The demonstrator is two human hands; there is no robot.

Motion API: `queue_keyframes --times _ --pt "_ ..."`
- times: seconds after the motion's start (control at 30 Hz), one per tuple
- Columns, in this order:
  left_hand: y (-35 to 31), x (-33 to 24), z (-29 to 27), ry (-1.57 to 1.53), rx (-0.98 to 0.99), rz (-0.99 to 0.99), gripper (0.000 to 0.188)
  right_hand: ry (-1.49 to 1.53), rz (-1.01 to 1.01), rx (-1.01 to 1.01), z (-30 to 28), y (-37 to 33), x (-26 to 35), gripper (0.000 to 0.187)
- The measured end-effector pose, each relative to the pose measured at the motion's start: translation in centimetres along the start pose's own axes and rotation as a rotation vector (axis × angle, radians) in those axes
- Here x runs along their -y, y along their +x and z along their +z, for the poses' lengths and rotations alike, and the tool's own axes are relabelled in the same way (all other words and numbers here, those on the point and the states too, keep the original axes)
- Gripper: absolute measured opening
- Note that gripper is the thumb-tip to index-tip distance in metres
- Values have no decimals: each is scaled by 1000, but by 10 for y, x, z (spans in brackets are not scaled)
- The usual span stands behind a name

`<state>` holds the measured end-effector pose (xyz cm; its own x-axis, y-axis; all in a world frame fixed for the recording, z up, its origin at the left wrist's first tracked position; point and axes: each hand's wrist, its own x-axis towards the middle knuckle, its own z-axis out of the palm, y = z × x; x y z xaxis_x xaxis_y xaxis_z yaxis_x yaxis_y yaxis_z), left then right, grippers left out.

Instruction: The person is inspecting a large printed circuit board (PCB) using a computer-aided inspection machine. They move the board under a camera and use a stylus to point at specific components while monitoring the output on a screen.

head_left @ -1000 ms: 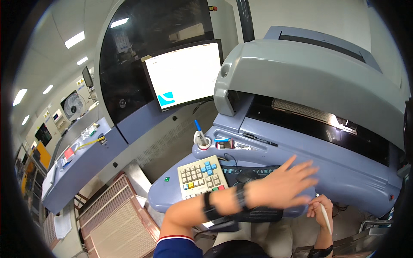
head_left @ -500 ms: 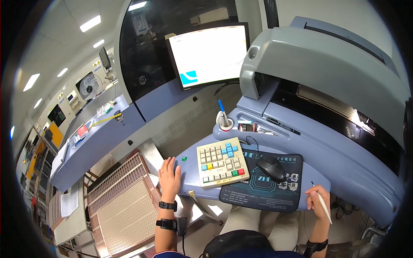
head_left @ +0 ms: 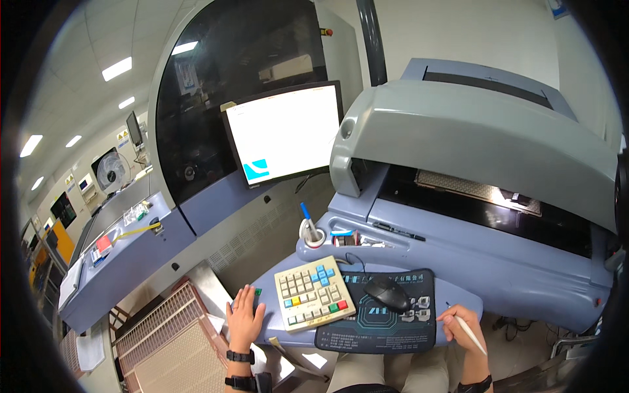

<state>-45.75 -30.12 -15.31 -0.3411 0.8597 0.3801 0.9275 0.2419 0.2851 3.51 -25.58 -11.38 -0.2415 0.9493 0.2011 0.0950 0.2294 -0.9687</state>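
Observation:
My left hand (head_left: 245, 319) lies palm down at the left end of the blue-grey ledge, its fingers stretched out and holding nothing. Partly covered by its fingertips is a small green square piece (head_left: 257, 292); whether they touch it I cannot tell. Just to the right sits a cream keypad (head_left: 314, 293) with coloured keys, overlapping a dark printed mouse pad (head_left: 373, 337). A black mouse (head_left: 386, 293) rests on the pad. By the pad's right edge, my right hand (head_left: 462, 326) is closed around a slim white pen-shaped tool (head_left: 473, 336) with a dark tip.
A lit monitor (head_left: 285, 134) stands behind the ledge. To the right is a large grey machine cover (head_left: 472, 131). A pen cup (head_left: 312, 236) sits at the ledge's back, beside a dark pen (head_left: 399, 231). Mesh-like trays (head_left: 173, 347) lie at the lower left.
The view has shifted, so the ledge and machine sit lower and farther left. My left hand has come closer to the green piece. My right hand keeps its hold on the white tool.

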Motion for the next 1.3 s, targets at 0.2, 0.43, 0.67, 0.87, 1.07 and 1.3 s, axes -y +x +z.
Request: queue_keyframes --times 0.2,0.43,0.67,0.87,1.07,1.3 --pt "3 -6 1 -38 -49 -54 59 22 -29 84 -1 3 -7 11" --pt "5 -9 0 -15 -51 -57 59 -42 -42 87 -3 5 -9 11" --pt "3 -11 0 -18 -63 -71 55 -166 -11 47 3 0 -3 11" --pt "3 -11 0 -16 -66 -66 53 -161 -7 40 3 -1 -4 12" --pt "3 -11 -1 -15 -73 -62 51 -171 -15 39 4 -1 -6 12" --pt "1 -9 0 0 -75 -56 55 -123 -11 74 1 -4 -3 14"
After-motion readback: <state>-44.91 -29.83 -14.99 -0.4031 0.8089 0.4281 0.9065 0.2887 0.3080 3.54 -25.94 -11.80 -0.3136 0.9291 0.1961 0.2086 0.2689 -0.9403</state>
